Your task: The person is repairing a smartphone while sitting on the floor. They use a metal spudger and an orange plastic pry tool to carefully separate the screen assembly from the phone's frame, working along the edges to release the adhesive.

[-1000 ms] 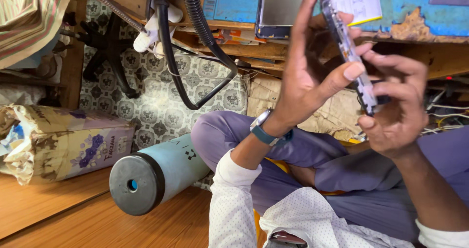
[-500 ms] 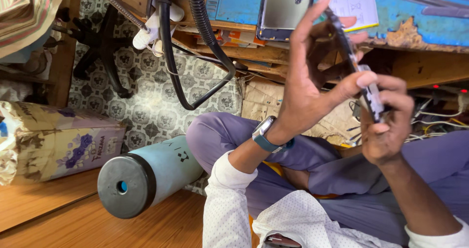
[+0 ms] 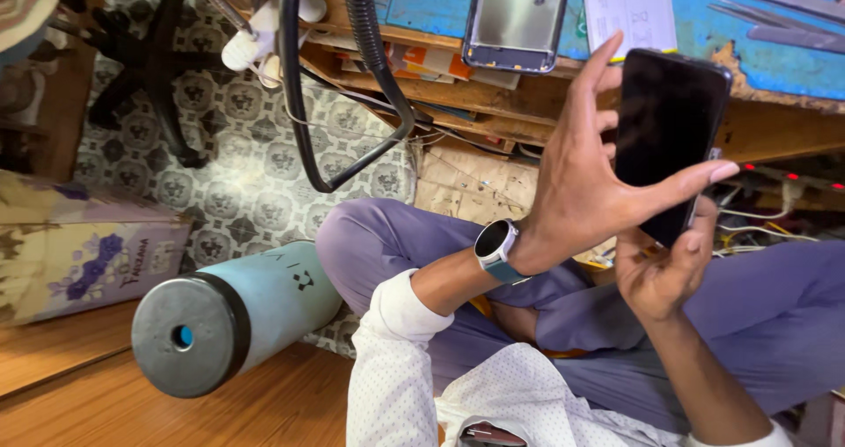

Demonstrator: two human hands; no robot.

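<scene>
A black smartphone (image 3: 669, 121) with a dark screen faces me, held up in front of the wooden bench edge. My left hand (image 3: 585, 187), with a smartwatch (image 3: 495, 246) on its wrist, spans the phone with spread fingers, one finger lying across its lower part and the others at its left edge. My right hand (image 3: 660, 275) grips the phone's lower end from below. Both arms wear white sleeves, and my legs in purple trousers (image 3: 766, 315) lie underneath.
On the bench's blue mat (image 3: 422, 3) lie a silver phone back (image 3: 515, 16), a white paper (image 3: 629, 7) and tweezers (image 3: 775, 11). A black hose (image 3: 374, 69) hangs down. A light blue cylinder (image 3: 233, 319) and a flowered box (image 3: 79, 253) lie on the floor.
The phone has turned from edge-on so its dark screen now faces me. Both hands have stayed on it, and my view has shifted slightly.
</scene>
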